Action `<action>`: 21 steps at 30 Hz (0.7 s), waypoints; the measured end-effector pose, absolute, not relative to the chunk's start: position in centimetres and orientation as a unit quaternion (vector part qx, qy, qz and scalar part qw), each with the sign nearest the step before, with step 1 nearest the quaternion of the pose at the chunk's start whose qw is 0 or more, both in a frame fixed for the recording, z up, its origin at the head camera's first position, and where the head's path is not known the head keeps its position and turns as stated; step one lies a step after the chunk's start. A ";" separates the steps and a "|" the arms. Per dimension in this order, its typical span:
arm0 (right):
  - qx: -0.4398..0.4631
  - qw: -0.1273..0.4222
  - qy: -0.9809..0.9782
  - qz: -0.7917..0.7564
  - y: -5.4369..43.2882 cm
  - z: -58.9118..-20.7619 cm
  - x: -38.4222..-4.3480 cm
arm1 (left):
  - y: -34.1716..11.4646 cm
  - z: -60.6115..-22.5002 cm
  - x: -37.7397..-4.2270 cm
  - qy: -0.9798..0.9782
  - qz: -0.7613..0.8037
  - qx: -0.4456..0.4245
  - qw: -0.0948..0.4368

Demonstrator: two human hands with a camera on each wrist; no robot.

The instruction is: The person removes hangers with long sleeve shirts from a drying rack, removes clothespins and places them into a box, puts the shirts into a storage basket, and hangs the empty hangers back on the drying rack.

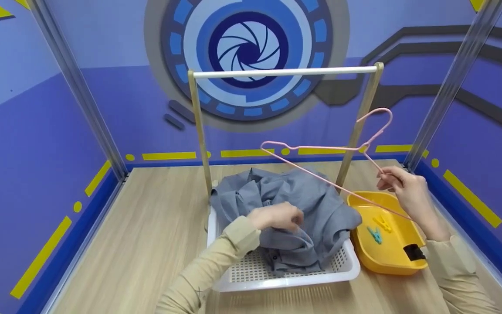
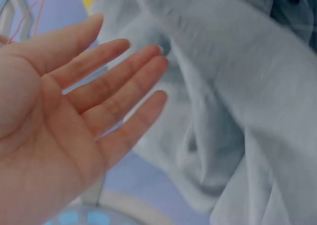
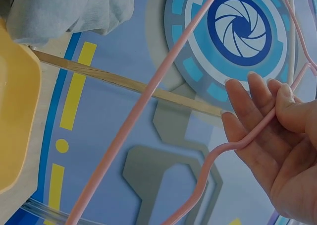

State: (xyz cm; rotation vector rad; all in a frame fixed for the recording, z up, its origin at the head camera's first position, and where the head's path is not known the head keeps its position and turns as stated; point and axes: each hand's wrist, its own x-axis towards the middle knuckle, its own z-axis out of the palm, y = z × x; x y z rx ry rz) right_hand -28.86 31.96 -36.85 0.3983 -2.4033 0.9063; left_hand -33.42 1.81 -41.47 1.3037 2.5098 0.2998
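A pink clothes hanger (image 1: 316, 175) is held up at the right by my right hand (image 1: 408, 192), which pinches its shoulder arm between thumb and fingers. In the right wrist view the hanger's bar (image 3: 255, 131) crosses my fingers under the thumb. My left hand (image 1: 277, 216) is over a crumpled grey shirt (image 1: 325, 200) with dark buttons. Seen from the left wrist, the left hand's fingers (image 2: 124, 86) are extended, apart from one another, and nothing is held; the shirt's cloth lies just beyond them. The shirt is heaped in a white plastic basket (image 1: 286, 285).
Behind the basket stands a wooden rack with a white rail (image 1: 286, 72). On the right, a yellow tray (image 1: 377, 266) holds a yellow clothes peg (image 1: 382, 223) and a teal clothes peg (image 1: 374, 234). Blue printed walls (image 1: 37, 174) enclose the wooden table (image 1: 155, 226).
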 end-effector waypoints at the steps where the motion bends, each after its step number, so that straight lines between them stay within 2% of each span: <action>1: 0.148 0.268 -0.891 0.336 32.0 -36.8 -28.9 | 1.4 -41.2 -33.6 0.873 0.116 0.451 0.143; 11: 0.153 0.270 -0.890 0.334 31.8 -37.0 -29.0 | -1.6 -40.0 -34.0 0.879 0.162 0.435 0.108; 17: 0.161 0.275 -0.889 0.330 31.7 -36.7 -29.0 | -3.5 -38.7 -34.3 0.877 0.183 0.442 0.052; 21: 0.158 0.270 -0.891 0.329 31.9 -36.5 -29.0 | -4.8 -37.7 -34.6 0.886 0.184 0.426 -0.007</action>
